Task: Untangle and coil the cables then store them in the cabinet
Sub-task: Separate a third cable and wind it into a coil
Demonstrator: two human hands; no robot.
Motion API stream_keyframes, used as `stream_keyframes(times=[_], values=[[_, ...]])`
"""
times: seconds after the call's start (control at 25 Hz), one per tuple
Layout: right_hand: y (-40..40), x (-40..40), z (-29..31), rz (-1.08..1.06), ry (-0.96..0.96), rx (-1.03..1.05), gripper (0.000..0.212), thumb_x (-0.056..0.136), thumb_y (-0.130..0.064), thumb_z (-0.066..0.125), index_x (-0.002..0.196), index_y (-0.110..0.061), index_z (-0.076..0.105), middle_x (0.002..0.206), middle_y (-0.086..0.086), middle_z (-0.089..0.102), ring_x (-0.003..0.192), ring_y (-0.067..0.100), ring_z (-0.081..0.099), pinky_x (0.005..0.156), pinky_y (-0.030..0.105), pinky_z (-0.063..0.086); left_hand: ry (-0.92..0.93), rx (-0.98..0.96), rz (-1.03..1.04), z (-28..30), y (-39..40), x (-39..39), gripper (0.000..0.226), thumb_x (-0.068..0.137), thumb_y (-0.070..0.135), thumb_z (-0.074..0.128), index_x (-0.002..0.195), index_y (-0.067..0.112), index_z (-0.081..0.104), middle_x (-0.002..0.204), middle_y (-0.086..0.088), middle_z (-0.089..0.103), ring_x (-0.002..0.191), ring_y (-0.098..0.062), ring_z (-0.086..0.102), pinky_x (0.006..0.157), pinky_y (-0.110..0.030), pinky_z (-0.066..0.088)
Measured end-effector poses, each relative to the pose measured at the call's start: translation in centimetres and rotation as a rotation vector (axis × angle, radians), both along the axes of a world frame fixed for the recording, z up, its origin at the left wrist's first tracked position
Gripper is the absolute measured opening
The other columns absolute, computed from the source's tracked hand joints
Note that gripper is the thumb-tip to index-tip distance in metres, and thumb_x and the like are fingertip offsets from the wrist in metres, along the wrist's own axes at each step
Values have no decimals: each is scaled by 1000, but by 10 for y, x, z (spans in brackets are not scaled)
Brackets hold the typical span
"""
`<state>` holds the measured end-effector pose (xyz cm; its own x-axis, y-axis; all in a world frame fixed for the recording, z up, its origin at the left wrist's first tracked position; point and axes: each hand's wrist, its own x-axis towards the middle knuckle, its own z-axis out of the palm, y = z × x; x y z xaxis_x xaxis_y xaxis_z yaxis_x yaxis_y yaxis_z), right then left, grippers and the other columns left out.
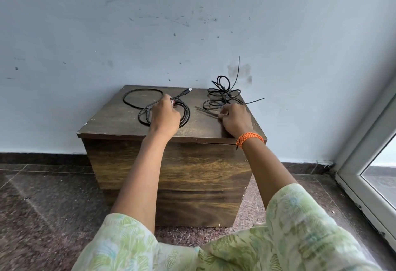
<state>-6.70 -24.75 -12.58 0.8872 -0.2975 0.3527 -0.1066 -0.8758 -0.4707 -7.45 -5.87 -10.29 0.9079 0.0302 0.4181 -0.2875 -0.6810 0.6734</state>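
While the left hand (165, 116) gripped the loose cable (150, 103), the right hand (233, 118) pinched a thin tie (206, 111) pointing toward the cabinet's (171, 174) far-left corner.

You've got no readable text, label, brand, number or sign anywhere in this view.
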Motion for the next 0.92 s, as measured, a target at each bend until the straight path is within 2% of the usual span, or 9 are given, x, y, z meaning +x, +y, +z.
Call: stream_keyframes(times=[0.12, 0.32, 0.56, 0.64, 0.76, 0.92], values=[[4, 3, -1, 29, -63, -24, 14, 87, -8, 58, 89, -9, 73, 94, 15, 71, 91, 36, 64, 79, 42, 53, 50, 8, -28, -8, -3, 4, 17, 93, -1, 35, 101, 0, 50, 104, -22, 57, 81, -24, 44, 64, -28, 28], [20, 8, -1, 132, -155, -25, 16, 87, -5, 55, 85, -6, 71, 88, 16, 71, 86, 36, 65, 73, 43, 55, 61, -14, -7, -11, 0, 10, 18, 94, 0, 34, 102, 2, 50, 105, -20, 57, 83, -23, 45, 66, -30, 30], [28, 6, 15, 196, -352, 15, 13, 89, 8, 45, 88, 2, 57, 91, 15, 61, 76, 27, 53, 62, 35, 41, 42, -32, 1, -9, 5, 7, 19, 94, 0, 33, 103, 0, 50, 100, -21, 58, 85, -32, 52, 62, -30, 31], [33, 5, 21, 232, -393, 11, 15, 87, 11, 45, 88, 3, 58, 90, 16, 60, 75, 24, 52, 61, 30, 38, 35, -49, 19, -6, 11, 8, 19, 94, 0, 33, 104, -1, 50, 93, -16, 54, 80, -27, 47, 59, -29, 28], [36, 5, 25, 251, -420, -9, 17, 85, 13, 49, 86, 5, 64, 89, 16, 63, 75, 21, 54, 63, 24, 38, 12, -65, 57, -3, 20, 9, 21, 94, 0, 32, 104, -3, 50, 92, -14, 51, 80, -25, 45, 64, -30, 30], [37, 9, 28, 235, -461, -15, 17, 86, 9, 55, 90, 5, 71, 88, 18, 67, 87, 29, 61, 70, 32, 49, -11, -79, 81, -2, 28, 9, 22, 95, 1, 33, 108, -5, 51, 105, -22, 57, 85, -26, 49, 66, -29, 34]])
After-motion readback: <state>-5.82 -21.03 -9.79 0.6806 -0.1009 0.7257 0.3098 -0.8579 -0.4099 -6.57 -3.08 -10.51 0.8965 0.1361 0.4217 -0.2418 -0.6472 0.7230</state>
